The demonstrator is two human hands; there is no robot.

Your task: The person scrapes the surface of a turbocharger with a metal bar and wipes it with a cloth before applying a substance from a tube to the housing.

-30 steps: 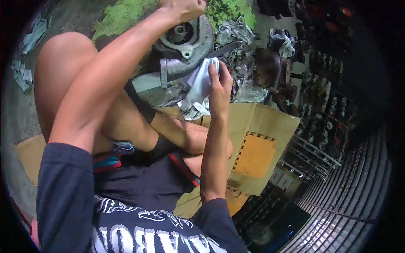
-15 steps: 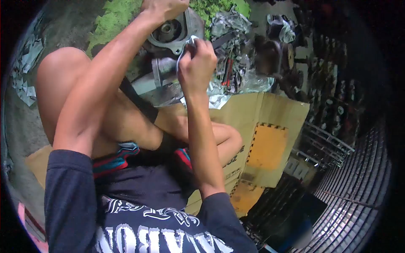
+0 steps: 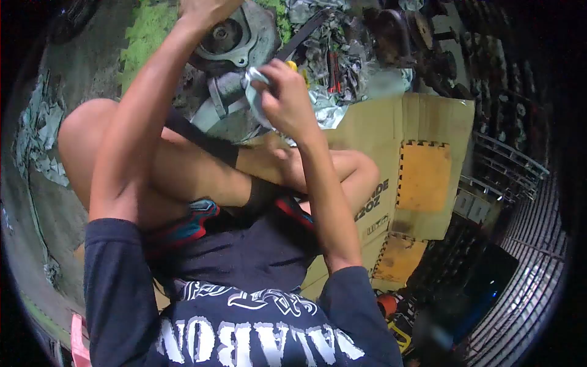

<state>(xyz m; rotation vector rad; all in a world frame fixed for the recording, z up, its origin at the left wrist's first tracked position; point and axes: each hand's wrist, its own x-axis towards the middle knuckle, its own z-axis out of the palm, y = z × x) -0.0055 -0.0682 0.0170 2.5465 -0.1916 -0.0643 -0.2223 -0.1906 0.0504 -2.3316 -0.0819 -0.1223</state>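
Observation:
A grey metal housing (image 3: 264,33) with a round opening and a flange sits in front of me near the top of the view. My left hand (image 3: 211,11) reaches to its far left side; the top edge cuts off its fingers, so their grip is hidden. Beside the housing's lower right, my right hand (image 3: 287,101) pinches a pale cloth (image 3: 254,98), which hangs below the fingers. A cylindrical metal part (image 3: 226,92) extends from under the housing, left of the cloth.
Green matting (image 3: 150,30) lies under the housing. To the right are a black strip (image 3: 302,38), a red-handled tool (image 3: 334,72) and crumpled plastic (image 3: 327,110). Cardboard (image 3: 367,131) with orange foam tiles (image 3: 423,177) lies beside my legs. Dark metal parts (image 3: 400,37) stand farther right.
The view has shifted, so the housing sits higher and farther left. My right hand, still holding the cloth, now appears lower relative to the housing, and more cloth shows.

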